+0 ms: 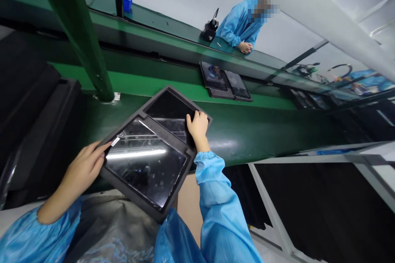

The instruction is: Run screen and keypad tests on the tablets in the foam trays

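While I hold the dark foam tray (pixel 173 203) tilted over the near edge of the green conveyor belt (pixel 247 131), my left hand (pixel 82 168) pinches its left corner, fingers curled on the rim beside the glossy screen panel (pixel 145 168). Its long axis runs from near me up toward the belt. My right hand (pixel 197 127) lies pressed flat on the far compartment. Beyond, another tray (pixel 225 84) rides the belt, well apart.
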The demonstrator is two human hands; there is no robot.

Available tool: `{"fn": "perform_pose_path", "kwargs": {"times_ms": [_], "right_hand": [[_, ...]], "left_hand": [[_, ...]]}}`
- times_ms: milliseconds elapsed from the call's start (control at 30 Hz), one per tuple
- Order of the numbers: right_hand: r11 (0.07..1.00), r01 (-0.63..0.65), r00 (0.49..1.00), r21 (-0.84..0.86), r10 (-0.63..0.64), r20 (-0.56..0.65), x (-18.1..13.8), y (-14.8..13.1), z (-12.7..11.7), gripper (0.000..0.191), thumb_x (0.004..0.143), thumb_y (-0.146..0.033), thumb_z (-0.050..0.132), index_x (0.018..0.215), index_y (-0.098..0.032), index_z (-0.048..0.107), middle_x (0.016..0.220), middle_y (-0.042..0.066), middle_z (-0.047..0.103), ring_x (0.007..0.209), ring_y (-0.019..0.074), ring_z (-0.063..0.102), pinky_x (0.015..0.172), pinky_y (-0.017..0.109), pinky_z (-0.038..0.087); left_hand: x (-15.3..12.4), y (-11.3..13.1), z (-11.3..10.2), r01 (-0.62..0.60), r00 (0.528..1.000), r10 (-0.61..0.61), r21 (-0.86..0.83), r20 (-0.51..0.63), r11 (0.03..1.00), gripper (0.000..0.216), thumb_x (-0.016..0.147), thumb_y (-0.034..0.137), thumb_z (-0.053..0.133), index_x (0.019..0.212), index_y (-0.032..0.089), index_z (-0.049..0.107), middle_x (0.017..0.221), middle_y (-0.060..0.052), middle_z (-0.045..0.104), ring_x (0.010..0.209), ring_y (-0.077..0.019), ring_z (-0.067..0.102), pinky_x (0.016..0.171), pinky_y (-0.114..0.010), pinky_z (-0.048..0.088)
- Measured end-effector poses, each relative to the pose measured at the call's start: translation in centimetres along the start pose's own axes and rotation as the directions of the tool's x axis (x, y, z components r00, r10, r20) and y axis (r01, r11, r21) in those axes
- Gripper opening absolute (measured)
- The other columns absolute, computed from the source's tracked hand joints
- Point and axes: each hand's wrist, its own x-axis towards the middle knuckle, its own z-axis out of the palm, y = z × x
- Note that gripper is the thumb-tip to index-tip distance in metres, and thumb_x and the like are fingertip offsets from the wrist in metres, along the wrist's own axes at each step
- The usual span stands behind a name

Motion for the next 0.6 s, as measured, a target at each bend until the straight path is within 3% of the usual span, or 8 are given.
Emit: {"fn": "perform_pose_path", "kwargs": {"times_ms": [200, 300, 433, 600], "right_hand": [[0.998, -0.045, 0.998, -0.045, 0.043, -0.045, 1.3, 0.1, 0.2, 0.037, 0.1, -0.037, 0.048, 0.108, -0.008, 0.07, 0.11, 0.024, 0.064, 0.109, 0.0365, 0.056, 0.093, 0.048, 0.044], [0.999, -0.016, 0.998, -0.034, 0.014, -0.058, 0.9, 0.2, 0.0, 0.039, 0.1, -0.04, 0.05, 0.111, -0.008, 0.07, 0.112, 0.024, 0.064, 0.111, 0.0375, 0.055, 0.096, 0.051, 0.044], [0.998, 0.057, 0.996, 0.003, -0.057, -0.064, 1.0, -0.7, -0.1, 0.035, 0.1, -0.036, 0.051, 0.124, -0.016, 0.067, 0.13, 0.02, 0.059, 0.131, 0.0375, 0.046, 0.108, 0.054, 0.038], [0.996, 0.062, 0.998, 0.057, -0.061, -0.024, 2.5, -2.9, 1.1, 0.038, 0.101, -0.035, 0.049, 0.132, -0.019, 0.063, 0.153, 0.019, 0.045, 0.15, 0.0399, 0.025, 0.116, 0.067, 0.024]], "left_hand": [[1.5, 0.5, -0.5, -0.126, 0.992, 0.126, 0.012, -0.024, 0.992, 0.043, 0.1, 0.042, 0.039, 0.128, 0.021, 0.065, 0.138, -0.016, 0.057, 0.132, -0.0362, 0.052, 0.113, -0.054, 0.045], [3.9, 1.0, -0.3, -0.167, 0.984, 0.166, 0.008, 0.059, 0.986, 0.047, 0.099, 0.051, 0.04, 0.133, 0.027, 0.063, 0.142, -0.014, 0.055, 0.127, -0.0343, 0.058, 0.108, -0.051, 0.05], [7.9, 2.3, 0.5, -0.186, 0.964, 0.187, -0.027, 0.191, 0.982, 0.054, 0.099, 0.058, 0.039, 0.142, 0.031, 0.056, 0.148, -0.015, 0.049, 0.131, -0.0349, 0.056, 0.108, -0.051, 0.049], [11.4, 3.9, 1.3, -0.195, 0.959, 0.193, -0.013, 0.207, 0.981, 0.054, 0.1, 0.054, 0.035, 0.143, 0.028, 0.055, 0.148, -0.015, 0.047, 0.133, -0.0353, 0.053, 0.109, -0.052, 0.047]]}}
